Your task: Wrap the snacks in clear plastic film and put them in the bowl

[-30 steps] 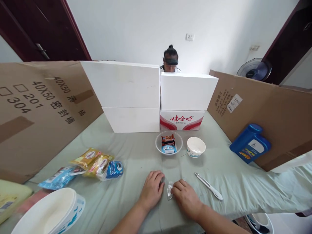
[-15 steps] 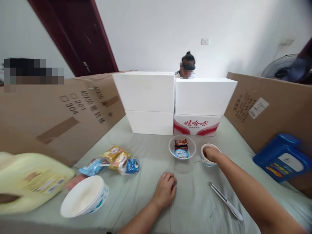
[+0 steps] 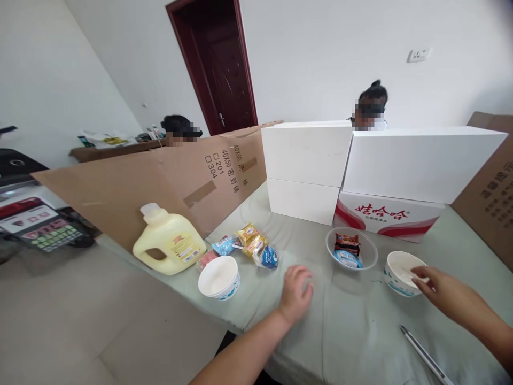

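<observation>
My left hand [image 3: 295, 294] hovers over or rests on the green cloth, blurred, its fingers apart and slightly curled with nothing in them. It is nearest to several wrapped snacks [image 3: 256, 248] in gold, blue and pink. At the right, my right hand [image 3: 444, 291] pinches the near right rim of a white paper bowl [image 3: 401, 286], fingers over its inside. Left of that stands a clear plastic bowl [image 3: 372, 256] holding a brown-red packet [image 3: 347, 245] and a light blue one [image 3: 348, 260]. A second paper bowl [image 3: 230, 291] stands at the left beside the snacks.
A pale yellow jug [image 3: 176, 243] stands at the table's left edge. A silver-grey pen [image 3: 425, 353] lies near my right forearm. White boxes [image 3: 308, 155] and a cardboard panel [image 3: 184, 176] wall the table. Two people sit beyond. A scooter [image 3: 40, 219] is at far left.
The view has turned left, bringing the floor and scooter into sight. My right hand has come up from deep inside the paper bowl to its rim. My left hand's fingers have spread.
</observation>
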The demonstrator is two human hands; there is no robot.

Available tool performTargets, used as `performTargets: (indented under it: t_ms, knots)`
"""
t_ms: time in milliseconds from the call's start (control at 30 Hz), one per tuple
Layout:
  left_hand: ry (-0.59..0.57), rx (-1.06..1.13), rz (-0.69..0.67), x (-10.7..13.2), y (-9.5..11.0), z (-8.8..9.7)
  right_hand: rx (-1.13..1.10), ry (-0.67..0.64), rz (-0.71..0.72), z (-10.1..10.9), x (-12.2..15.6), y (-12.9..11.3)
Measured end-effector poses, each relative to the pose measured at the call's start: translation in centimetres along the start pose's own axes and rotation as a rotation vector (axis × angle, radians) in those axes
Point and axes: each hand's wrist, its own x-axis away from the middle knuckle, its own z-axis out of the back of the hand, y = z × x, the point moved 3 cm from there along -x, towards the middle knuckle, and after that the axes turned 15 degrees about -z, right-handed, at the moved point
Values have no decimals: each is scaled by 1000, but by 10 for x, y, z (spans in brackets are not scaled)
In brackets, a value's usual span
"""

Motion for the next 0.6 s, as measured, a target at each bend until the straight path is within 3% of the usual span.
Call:
performTargets:
  t_ms: [33,100,167,267,333,433,533,600]
  knots:
    - [36,-64,50,-3,-13,14,-4,-149,11,-7,17,17]
    - [90,-211,211,-9,-44,39,-9,-284,-3,-24,54,50]
    - [-49,-439,450,-11,-73,55,28,-238,-3,-41,90,72]
    - [-247,-510,538,-14,-92,58,120,-4,49,-58,134,74]
    - [-284,-465,446,-15,-85,48,149,65,83,-66,154,61]
    - [-358,-356,201,-11,-50,20,149,97,99,-70,168,40]
    - [-386,-179,-242,5,-3,-12,142,91,91,-69,171,25]
    - [-284,-68,-519,19,24,-23,102,68,89,-65,172,16]
